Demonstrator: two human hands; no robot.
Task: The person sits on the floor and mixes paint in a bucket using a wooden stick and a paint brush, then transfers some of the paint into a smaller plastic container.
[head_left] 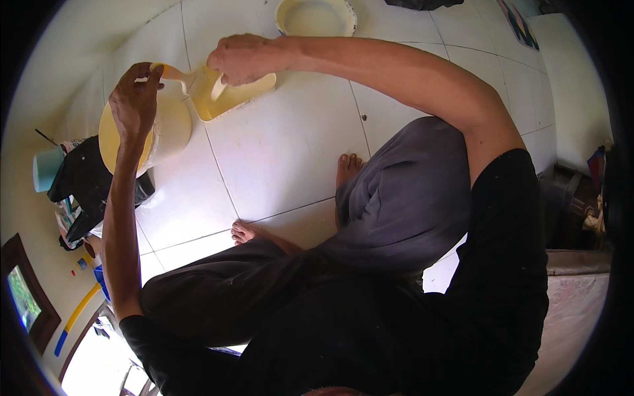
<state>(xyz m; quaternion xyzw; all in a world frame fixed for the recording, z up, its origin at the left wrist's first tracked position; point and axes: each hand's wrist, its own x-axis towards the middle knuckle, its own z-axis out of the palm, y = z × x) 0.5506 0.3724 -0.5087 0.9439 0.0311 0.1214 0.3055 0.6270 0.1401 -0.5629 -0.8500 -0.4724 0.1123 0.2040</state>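
Note:
My left hand (pixel 134 102) is closed on the orange-yellow handle of a putty knife (pixel 173 72), above the pale yellow bucket (pixel 173 132). Its broad blade reaches right, over the near-left part of a shallow yellow tray (pixel 251 96). The fingers of my right hand (pixel 243 59) are curled above the same tray. A small pale flat tool (pixel 218 88) sticks down from that hand, close to the blade; its exact kind is hard to make out. My right hand hides part of the tray's far side.
A round cream basin (pixel 316 18) sits on the white tiled floor (pixel 290 132) beyond the tray. On the left are a black plastic bag (pixel 82 178) and a light blue container (pixel 47 168). My bare feet (pixel 244 231) and bent legs are close by.

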